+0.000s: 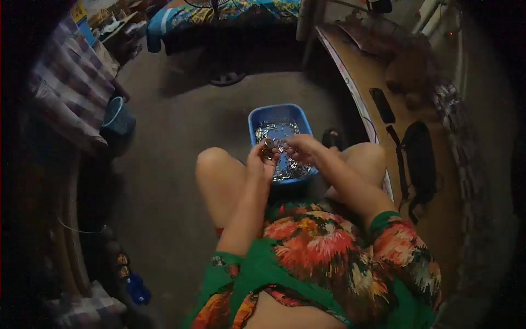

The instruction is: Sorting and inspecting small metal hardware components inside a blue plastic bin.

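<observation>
A blue plastic tub (311,130) stands in front of me between my knees. Many small shiny metal pieces (293,171) lie along its sides and bottom; their exact kind is too small to make out. Over the tub's left side, my left hand (263,160) is curled around several of these small metal pieces. My right hand (303,149) is just beside it over the middle of the tub, its fingertips pinched together close to the left hand. What sits between those fingertips is too small to name.
To the right runs a long wooden surface with a black phone (382,105) and a black bag (419,159) on it. A blue basket (118,119) stands on the floor at the left. A bed (246,12) with a colourful cover is at the back.
</observation>
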`<state>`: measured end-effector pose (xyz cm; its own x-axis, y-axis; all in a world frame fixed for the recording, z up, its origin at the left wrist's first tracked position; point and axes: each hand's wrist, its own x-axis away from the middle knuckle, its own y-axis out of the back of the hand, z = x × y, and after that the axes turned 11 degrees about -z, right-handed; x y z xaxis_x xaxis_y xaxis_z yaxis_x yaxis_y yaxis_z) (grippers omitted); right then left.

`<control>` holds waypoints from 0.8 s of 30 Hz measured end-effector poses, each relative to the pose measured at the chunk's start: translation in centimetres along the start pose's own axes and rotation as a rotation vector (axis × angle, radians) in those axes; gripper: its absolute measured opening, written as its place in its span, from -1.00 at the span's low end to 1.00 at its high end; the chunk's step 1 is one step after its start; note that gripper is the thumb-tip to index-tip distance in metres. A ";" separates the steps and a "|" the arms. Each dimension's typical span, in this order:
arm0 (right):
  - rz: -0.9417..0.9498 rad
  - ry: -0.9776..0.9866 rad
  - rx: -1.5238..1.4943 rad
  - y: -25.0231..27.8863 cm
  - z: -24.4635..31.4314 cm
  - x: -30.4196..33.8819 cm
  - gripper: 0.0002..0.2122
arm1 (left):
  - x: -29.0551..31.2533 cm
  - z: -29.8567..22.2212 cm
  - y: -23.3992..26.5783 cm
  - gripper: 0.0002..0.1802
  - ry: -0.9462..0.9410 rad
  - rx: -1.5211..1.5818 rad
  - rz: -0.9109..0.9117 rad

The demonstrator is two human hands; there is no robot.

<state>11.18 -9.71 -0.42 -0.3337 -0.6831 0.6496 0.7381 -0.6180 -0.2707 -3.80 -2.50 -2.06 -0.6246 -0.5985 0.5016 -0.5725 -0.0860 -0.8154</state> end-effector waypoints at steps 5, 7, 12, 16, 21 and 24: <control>0.134 -0.025 0.073 1.1 2.1 1.9 -0.89 | -0.1 1.2 0.4 -0.78 0.090 -0.078 0.026; 0.195 -0.061 0.076 1.6 2.6 1.3 -0.84 | -0.4 1.8 0.8 -0.75 0.099 -0.086 0.009; 0.240 -0.028 0.163 1.7 3.9 0.9 -0.83 | -0.1 2.4 1.0 -0.72 0.156 -0.114 -0.012; 0.174 0.028 0.218 1.8 3.7 0.0 -0.87 | -0.2 2.7 0.5 -0.75 0.148 -0.144 -0.165; 0.152 -0.031 0.154 2.1 2.1 0.0 -0.85 | -0.1 3.0 0.0 -0.79 0.131 -0.179 -0.189; 0.051 0.081 0.238 1.4 1.9 0.4 -0.88 | 0.0 3.2 -0.4 -0.79 0.127 -0.192 -0.206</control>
<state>13.22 -10.10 0.80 -0.3315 -0.7456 0.5781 0.8693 -0.4796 -0.1200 -1.86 -5.03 -2.63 -0.5399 -0.4785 0.6925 -0.7761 -0.0357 -0.6296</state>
